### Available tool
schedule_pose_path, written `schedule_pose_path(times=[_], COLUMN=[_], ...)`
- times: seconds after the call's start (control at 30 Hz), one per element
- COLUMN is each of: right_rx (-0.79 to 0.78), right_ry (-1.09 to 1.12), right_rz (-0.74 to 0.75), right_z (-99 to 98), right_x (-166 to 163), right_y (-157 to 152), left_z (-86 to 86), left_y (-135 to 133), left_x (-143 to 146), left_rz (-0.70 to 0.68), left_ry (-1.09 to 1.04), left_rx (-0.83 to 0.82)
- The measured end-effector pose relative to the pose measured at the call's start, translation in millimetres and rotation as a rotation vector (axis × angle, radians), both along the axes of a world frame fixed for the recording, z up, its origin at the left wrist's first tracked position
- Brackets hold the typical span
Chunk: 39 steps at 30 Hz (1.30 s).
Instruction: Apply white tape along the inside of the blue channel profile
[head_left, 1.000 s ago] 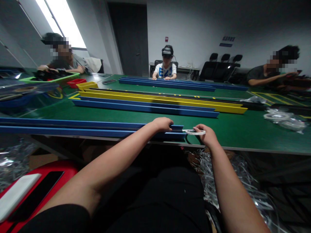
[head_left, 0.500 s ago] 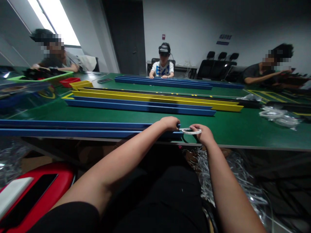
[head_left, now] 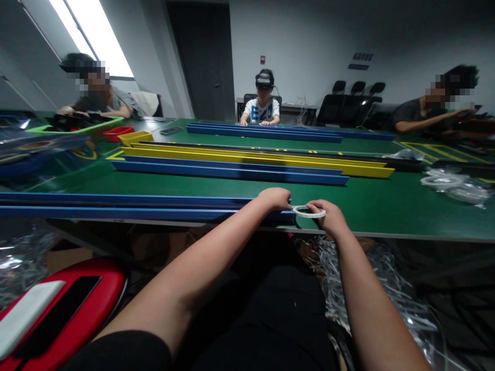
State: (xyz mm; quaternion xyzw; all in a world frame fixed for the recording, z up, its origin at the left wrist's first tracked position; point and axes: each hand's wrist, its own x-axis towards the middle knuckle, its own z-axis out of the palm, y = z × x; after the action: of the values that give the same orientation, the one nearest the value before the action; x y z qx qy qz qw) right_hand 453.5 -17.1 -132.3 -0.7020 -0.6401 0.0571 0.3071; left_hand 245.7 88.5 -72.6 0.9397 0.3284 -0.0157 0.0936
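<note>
My right hand (head_left: 331, 217) grips a thin roll of white tape (head_left: 309, 215) between thumb and fingers, the ring held nearly flat just above the table's front edge. My left hand (head_left: 277, 199) is closed, its fingertips at the right end of a long blue channel strip (head_left: 154, 212). The roll's left side meets those fingertips, where the tape's end runs into them; the exact pinch is hidden. Along the table's front edge the blue strip lies lengthwise, passing behind my left forearm.
Farther back on the green table (head_left: 386, 206) lie blue strips (head_left: 232, 172), yellow strips (head_left: 371, 170) and bagged white rolls (head_left: 456, 186). Bins stand at the left. Three people sit around the table. Beside me is a red stool (head_left: 104, 288) with a phone-like black slab; shredded plastic lies below.
The view has shifted slightly, so everything sits a little farther right. The white roll now looks closer to my left fingertips, and the strip between them is shorter.
</note>
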Motion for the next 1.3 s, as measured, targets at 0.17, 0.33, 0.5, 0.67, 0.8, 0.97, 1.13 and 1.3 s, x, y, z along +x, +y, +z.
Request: schedule_pose_path(times=[0.17, 0.33, 0.5, 0.67, 0.8, 0.97, 1.13, 1.3], right_rx=[-0.002, -0.020, -0.042, -0.073, -0.093, -0.112, 0.070, 0.014], right_ry=[0.094, 0.224, 0.247, 0.296, 0.290, 0.341, 0.694, 0.696], right_rz=[0.009, 0.042, 0.131, 0.228, 0.282, 0.292, 0.068, 0.012], right_z=[-0.4, 0.4, 7.8, 15.5, 21.4, 26.2, 17.6, 7.3], right_x=[2, 6, 5, 3, -1, 2, 18, 22], right_y=[2, 1, -3, -7, -9, -14, -25, -21], left_z=[-0.9, -1.1, 0.3, 0.3, -1.6, -3.1, -2.8, -3.6], left_y=[1, 0, 0, 2, 4, 5, 4, 6], left_x=[0, -2, -2, -3, -2, -1, -2, -2], left_rz=[0.009, 0.023, 0.064, 0.081, 0.086, 0.071, 0.058, -0.016], left_ry=[0.010, 0.000, 0.012, 0.014, 0.015, 0.000, -0.019, -0.018], left_rx=[0.004, -0.007, -0.039, -0.072, -0.085, -0.082, -0.068, -0.014])
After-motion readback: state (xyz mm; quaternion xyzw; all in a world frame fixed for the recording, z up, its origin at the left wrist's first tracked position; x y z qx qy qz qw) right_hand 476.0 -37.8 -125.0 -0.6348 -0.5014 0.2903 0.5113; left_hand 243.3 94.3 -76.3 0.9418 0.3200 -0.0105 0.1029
